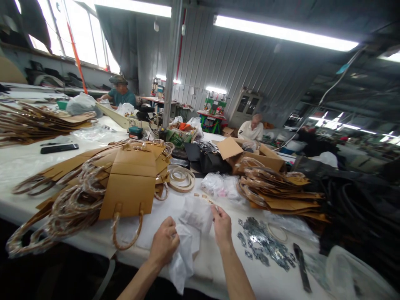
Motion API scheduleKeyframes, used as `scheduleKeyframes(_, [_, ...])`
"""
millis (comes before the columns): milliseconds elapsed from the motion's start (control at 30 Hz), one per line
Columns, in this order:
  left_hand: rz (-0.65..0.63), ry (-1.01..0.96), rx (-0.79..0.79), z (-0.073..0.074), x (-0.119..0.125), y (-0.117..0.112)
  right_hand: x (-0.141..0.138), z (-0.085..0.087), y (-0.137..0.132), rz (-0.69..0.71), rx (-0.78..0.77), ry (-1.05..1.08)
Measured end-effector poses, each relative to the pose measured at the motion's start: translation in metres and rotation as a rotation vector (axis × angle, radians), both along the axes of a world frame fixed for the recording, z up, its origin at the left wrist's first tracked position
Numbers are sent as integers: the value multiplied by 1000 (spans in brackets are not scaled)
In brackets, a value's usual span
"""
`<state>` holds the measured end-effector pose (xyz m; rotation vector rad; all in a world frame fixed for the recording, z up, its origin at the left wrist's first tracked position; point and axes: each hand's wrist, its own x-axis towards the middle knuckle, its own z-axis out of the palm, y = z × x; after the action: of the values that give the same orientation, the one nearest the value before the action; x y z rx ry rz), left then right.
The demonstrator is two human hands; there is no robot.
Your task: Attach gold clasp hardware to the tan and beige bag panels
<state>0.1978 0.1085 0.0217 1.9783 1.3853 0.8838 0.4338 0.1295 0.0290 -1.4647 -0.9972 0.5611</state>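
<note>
My left hand point(165, 242) is closed in a fist around a thin white sheet point(183, 260), which hangs down past the table's front edge. My right hand point(222, 226) pinches the upper right corner of a translucent white piece point(195, 212), like thin plastic or tissue. Whether both hands hold one piece cannot be made out. To the left lies a stack of tan leather bag panels point(129, 179) with plastic-wrapped handles point(76, 204). Right of my right hand, small metal plates point(265, 241) lie in a loose heap. A few tiny gold-coloured pieces point(204, 196) rest beyond my hands.
Another tan panel stack point(278, 193) sits at right, before an open cardboard box point(261, 156). A coiled beige strip point(181, 179), a phone-like black object point(59, 148) and a dark bar-shaped tool point(301, 267) lie on the table. Two people point(120, 93) work farther back.
</note>
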Motion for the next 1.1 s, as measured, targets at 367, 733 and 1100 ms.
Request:
scheduleKeyframes(367, [-139, -67, 105, -27, -1, 1, 37, 84, 37, -38, 235, -478])
scheduleKeyframes(733, [-372, 111, 177, -17, 1, -1, 58, 98, 51, -82, 367, -680])
scheduleKeyframes(1100, [-183, 214, -108, 10, 11, -1, 42, 100, 47, 197, 319, -673])
